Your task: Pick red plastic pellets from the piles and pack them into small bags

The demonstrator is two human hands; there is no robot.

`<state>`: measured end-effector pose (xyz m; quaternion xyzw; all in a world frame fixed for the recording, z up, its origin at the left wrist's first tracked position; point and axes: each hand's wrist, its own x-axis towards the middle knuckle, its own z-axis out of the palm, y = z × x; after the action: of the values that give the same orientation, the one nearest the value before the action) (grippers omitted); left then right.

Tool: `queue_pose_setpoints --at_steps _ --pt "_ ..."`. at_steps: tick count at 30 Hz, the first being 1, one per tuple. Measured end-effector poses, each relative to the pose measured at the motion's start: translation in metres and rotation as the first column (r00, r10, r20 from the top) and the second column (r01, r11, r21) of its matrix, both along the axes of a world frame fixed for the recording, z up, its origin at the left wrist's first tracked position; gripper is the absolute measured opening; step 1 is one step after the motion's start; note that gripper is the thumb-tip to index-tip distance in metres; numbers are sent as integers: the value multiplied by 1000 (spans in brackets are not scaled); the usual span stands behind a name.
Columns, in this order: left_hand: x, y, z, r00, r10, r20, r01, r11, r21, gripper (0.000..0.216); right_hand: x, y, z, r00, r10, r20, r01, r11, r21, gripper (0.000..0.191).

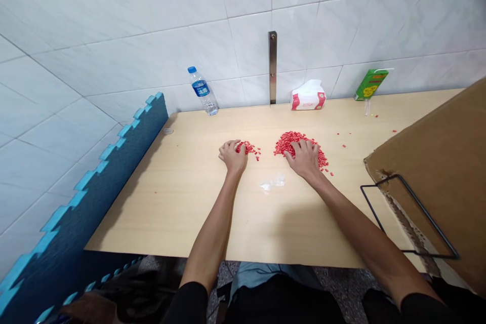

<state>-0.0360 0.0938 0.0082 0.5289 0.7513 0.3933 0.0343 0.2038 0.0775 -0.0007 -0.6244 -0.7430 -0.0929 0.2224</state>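
Toward the back edge of the desk [163, 212], my left hand [231, 154] and right hand [304, 156] half-curl over a small red pile [250, 148] and larger red pile [288, 140], grip unclear, so hasty sweeping could scatter them.

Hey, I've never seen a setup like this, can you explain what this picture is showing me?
Sure. There's no machine here, just a person's two bare hands. The one picture comes from a camera worn on their head, looking forward and down, so the arms reach in from the bottom.

On the pale wooden table are two groups of small red pieces. The left hand is at the smaller group; the right hand rests over the larger pile. The fingers hide whether either hand grips any pieces.

Toward the tiled wall are a plastic bottle, a tissue pack and a green carton. Brown cardboard is at the right.
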Motion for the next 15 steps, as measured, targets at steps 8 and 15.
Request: queue_pose_setpoints --at_steps 8,15 --pt "16 -49 4 731 -639 -239 648 760 -51 21 5 13 -12 990 10 -140 -22 996 -83 24" --pt "18 -75 10 618 -783 -70 761 618 -197 41 8 15 -17 981 74 -182 -77 997 -9 17"
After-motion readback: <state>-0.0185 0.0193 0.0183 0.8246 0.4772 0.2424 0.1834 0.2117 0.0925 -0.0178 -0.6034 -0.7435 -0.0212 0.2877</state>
